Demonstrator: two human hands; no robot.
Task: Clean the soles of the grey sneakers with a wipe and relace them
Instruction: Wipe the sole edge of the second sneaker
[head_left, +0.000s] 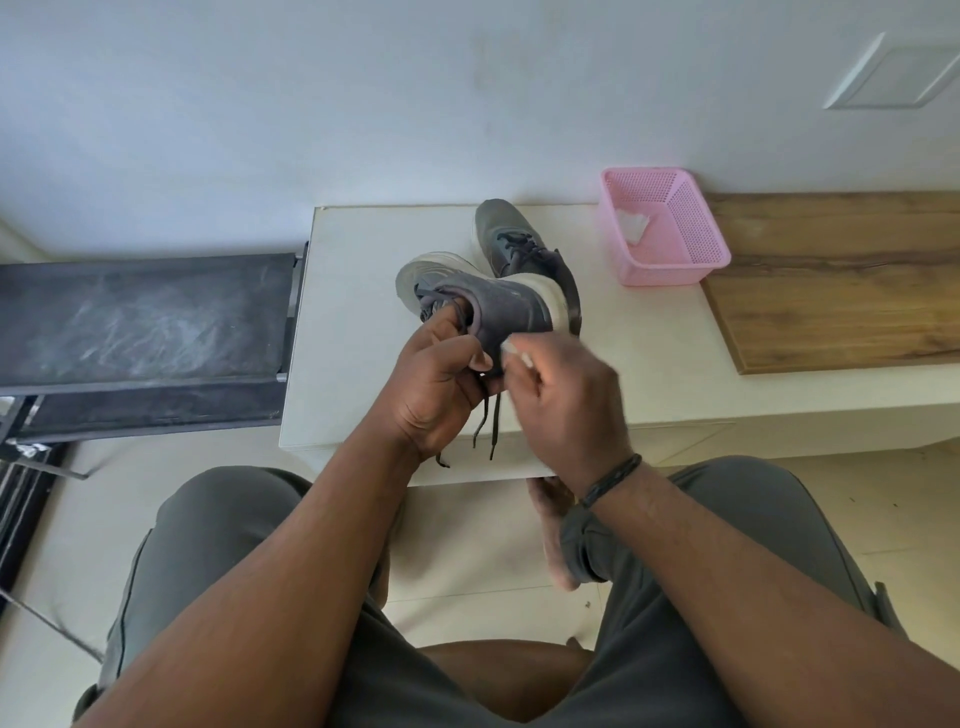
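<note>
Over white table (363, 249), left hand (441, 384) grips grey sneaker (498, 306), right hand (571, 395) pinches blurred wipe (514, 353), laces partly hidden.

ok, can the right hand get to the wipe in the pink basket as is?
Probably yes. The pink basket is open-topped with the wipe lying loose inside, and bare table between it and the right hand. But that hand already pinches something white against the held sneaker, so it must let go first.

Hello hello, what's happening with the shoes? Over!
Left hand grips sneaker, laces dangling. Right hand pinches wipe at heel. Nothing blocking.
</note>
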